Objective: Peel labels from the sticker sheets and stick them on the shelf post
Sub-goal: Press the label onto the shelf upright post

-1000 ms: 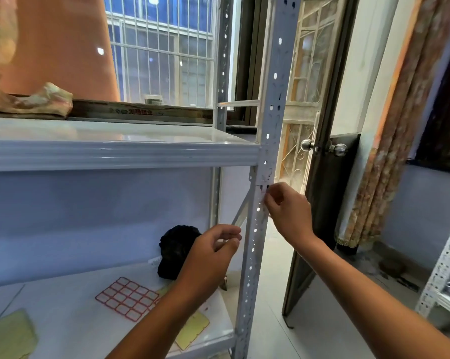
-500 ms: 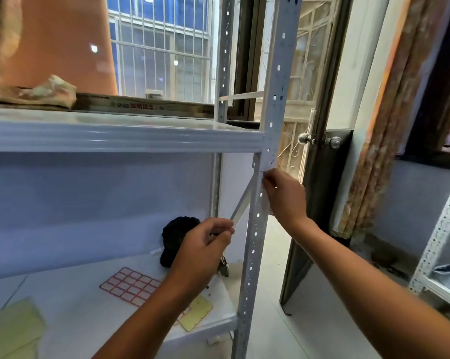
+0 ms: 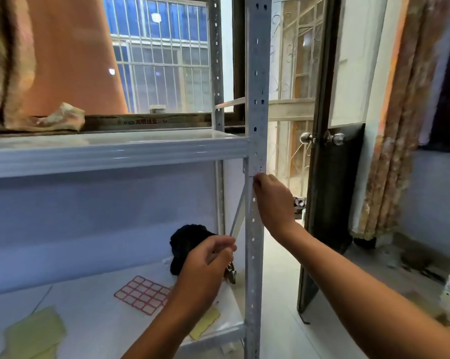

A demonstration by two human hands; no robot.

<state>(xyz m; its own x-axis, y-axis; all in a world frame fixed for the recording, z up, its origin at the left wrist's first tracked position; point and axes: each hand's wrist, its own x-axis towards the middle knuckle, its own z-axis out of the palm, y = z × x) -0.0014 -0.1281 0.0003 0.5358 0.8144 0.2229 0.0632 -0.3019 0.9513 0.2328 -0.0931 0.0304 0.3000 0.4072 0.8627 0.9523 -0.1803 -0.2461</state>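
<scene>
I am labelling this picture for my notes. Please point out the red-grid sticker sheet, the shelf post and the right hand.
red-grid sticker sheet (image 3: 143, 294): head view, middle of the grid.
shelf post (image 3: 256, 81): head view, front face above the upper shelf.
right hand (image 3: 273, 203): head view, back of the hand.

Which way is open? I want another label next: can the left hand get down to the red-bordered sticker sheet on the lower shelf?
Probably yes. The left hand hovers just above the red-bordered sticker sheet, with nothing between them; the black bundle sits behind.
</scene>
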